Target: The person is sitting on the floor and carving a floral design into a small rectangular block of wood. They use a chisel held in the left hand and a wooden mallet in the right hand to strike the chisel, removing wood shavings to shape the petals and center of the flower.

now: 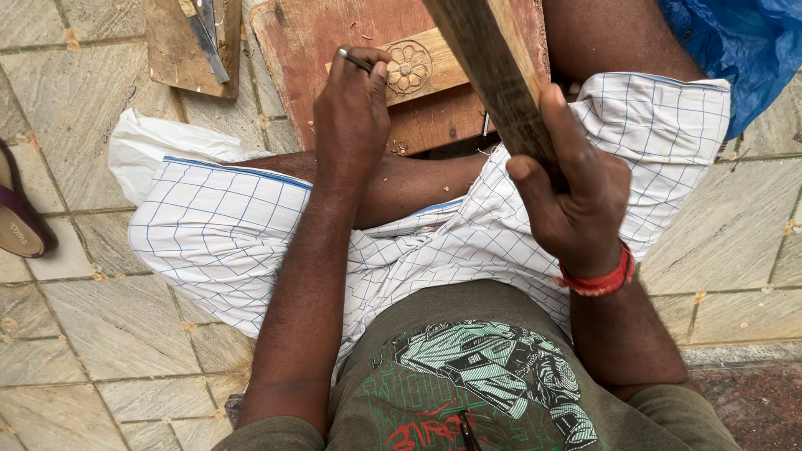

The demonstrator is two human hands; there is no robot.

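Two hands [351,108], one chisel [355,59], one wooden mallet [493,67], one carved flower block [409,67], two boards [334,33], one sandal [17,221].

Soft, even daylight fills the scene, bright without harsh glare. Shadows are faint and diffuse, gathering only under the white blue-checked cloth [225,225] and beneath the reddish-brown wooden board [334,42]. The long dark wooden stick [493,67], close to the lens, looks slightly soft. The grey stone floor tiles [109,334] stay sharp to the edges.
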